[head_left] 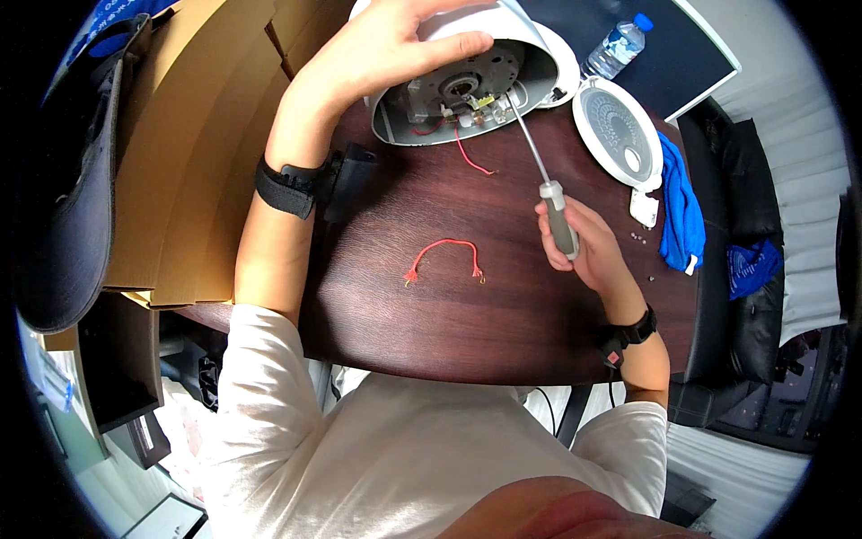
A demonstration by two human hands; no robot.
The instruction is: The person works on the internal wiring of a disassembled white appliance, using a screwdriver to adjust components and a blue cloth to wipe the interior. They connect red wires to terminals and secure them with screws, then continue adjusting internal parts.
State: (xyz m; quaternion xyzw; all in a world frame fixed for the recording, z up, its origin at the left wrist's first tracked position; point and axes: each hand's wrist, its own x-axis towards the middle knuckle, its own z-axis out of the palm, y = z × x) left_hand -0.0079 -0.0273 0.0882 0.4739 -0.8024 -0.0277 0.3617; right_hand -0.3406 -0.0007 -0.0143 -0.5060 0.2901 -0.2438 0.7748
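Observation:
A white rounded appliance housing (548, 45) lies tipped on its side, its open underside facing me with metal parts and wiring showing. My left hand (395, 45) rests spread on top of it, thumb stretched along the rim; some fingertips run out of view. In my right hand (588, 247) is a screwdriver (560, 220) with a grey handle, fingers wrapped round it. Its tip reaches into the housing at small fittings on the right. A red wire (470, 162) hangs out onto the table. Nearer me lies a loose red wire (446, 241), bent in an arch.
A round white vented cover (620, 130) lies right of the housing. Beyond it stands a water bottle (618, 47). A blue cloth (682, 211) and small screws (637, 238) are at the table's right. A cardboard box (175, 153) rises on the left. The brown table (377, 314) curves in front.

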